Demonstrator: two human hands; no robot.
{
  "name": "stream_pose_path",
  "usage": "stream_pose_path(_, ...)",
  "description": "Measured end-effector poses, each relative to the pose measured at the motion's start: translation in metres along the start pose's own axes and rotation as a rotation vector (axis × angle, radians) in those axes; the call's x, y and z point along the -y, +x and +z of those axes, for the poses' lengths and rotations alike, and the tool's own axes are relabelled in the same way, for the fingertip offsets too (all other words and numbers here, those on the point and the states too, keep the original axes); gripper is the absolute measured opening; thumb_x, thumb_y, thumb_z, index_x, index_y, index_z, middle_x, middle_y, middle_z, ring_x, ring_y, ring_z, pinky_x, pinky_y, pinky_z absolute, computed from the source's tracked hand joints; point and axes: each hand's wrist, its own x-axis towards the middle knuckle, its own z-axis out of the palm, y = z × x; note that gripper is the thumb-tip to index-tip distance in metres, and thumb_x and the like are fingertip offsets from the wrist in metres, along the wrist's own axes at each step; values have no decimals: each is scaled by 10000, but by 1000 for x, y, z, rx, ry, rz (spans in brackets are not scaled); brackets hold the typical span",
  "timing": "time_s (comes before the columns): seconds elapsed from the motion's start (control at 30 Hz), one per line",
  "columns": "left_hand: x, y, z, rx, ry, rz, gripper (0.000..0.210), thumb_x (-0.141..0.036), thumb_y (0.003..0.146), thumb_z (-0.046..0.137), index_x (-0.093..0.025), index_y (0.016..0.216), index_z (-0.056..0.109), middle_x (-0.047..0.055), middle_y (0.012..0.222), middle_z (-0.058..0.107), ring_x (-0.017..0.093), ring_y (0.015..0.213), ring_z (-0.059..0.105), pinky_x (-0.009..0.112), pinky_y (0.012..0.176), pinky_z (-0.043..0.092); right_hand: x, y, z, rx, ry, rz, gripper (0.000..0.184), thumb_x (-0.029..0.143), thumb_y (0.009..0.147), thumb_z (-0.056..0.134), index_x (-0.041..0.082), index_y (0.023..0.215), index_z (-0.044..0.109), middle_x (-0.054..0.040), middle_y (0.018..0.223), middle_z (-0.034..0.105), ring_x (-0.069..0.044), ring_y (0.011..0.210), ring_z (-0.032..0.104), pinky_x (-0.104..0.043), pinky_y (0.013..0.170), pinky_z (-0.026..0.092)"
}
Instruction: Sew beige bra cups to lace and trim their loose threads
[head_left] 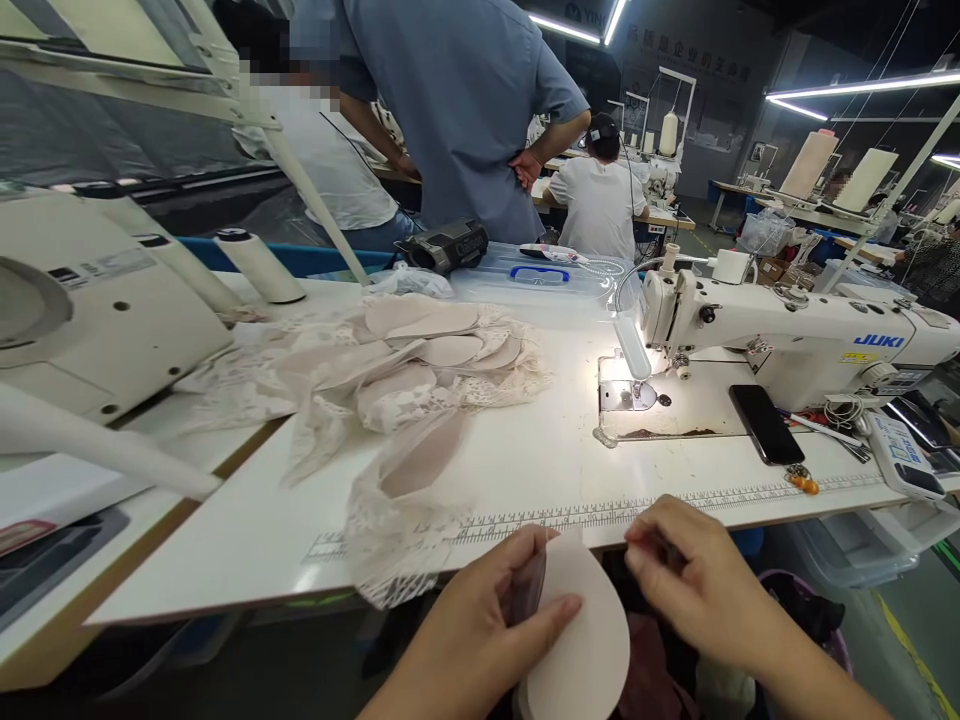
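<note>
My left hand (pixel 484 625) grips a smooth beige oval bra pad (pixel 592 640) below the table's front edge, thumb across its face. Another layer shows under its lower edge, but I cannot tell how many there are. Just right of the pad, my right hand (pixel 697 585) is closed with thumb and index finger pinched; whatever may be between the fingertips is too small to make out. On the table lies a heap of beige lace pieces (pixel 330 375) and more bra pads (pixel 450 350). One lace piece (pixel 397 510) hangs over the front edge.
A lit white sewing machine (pixel 787 320) stands at the right, with a black phone (pixel 765 425) by its base. A printed ruler (pixel 555 520) runs along the table front (pixel 247 540). Behind are a clear plastic box (pixel 502 290), thread cones (pixel 262 265) and several people (pixel 450 110).
</note>
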Motion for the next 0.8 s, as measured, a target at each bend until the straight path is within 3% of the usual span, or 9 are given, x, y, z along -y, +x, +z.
stream_pose_path(0.1, 5, 3, 3, 7, 1, 17, 253, -444, 819, 796, -236, 954, 746, 43, 882, 784, 276, 834, 721, 299, 732, 581, 7, -4, 11, 32, -110, -171, 152, 119, 918, 615, 216, 1035, 624, -28, 926, 673, -189, 817, 615, -279, 708, 459)
stream_pose_path(0.2, 4, 4, 5, 30, -13, -28, 258, -463, 819, 784, -229, 913, 728, 37, 827, 745, 255, 780, 685, 280, 670, 555, -1, -2, 15, -84, -257, -278, 243, 21, 857, 487, 215, 956, 595, -33, 843, 641, -199, 764, 589, -297, 663, 424)
stream_pose_path(0.37, -7, 2, 3, 55, -22, -95, 202, -387, 786, 764, -225, 844, 658, -4, 766, 667, 210, 742, 611, 247, 631, 474, -29, 11, -6, -380, -394, -202, 219, 84, 994, 499, 243, 843, 501, 23, 723, 536, -165, 642, 531, -279, 596, 391)
stream_pose_path(0.6, -24, 1, 5, 144, -66, -170, 208, -323, 752, 770, -221, 813, 599, -47, 730, 596, 156, 672, 506, 230, 597, 392, -60, 15, -35, -508, -523, -201, 191, 115, 1022, 519, 243, 882, 545, -7, 760, 536, -216, 701, 518, -338, 651, 401)
stream_pose_path(0.67, -23, 2, 5, 141, -73, -173, 226, -326, 742, 785, -216, 806, 598, -49, 726, 589, 153, 670, 499, 229, 602, 389, -58, 15, -38, -508, -527, -199, 167, 124, 1038, 513, 233, 946, 600, -31, 830, 571, -225, 754, 565, -342, 684, 453)
stream_pose_path(0.73, -19, 5, 6, 105, -96, -170, 268, -369, 744, 809, -212, 826, 608, -42, 742, 592, 161, 688, 512, 235, 610, 403, -48, 12, -36, -482, -505, -208, 164, 172, 1056, 536, 227, 1141, 665, -90, 1031, 622, -248, 910, 631, -368, 789, 526)
stream_pose_path(0.8, -16, 8, 7, 79, -141, -158, 326, -434, 755, 836, -207, 853, 623, -28, 767, 607, 173, 711, 532, 245, 621, 423, -30, 4, -26, -381, -421, -253, 353, 268, 1053, 610, 257, 1407, 610, -143, 1269, 598, -287, 1098, 643, -417, 918, 557)
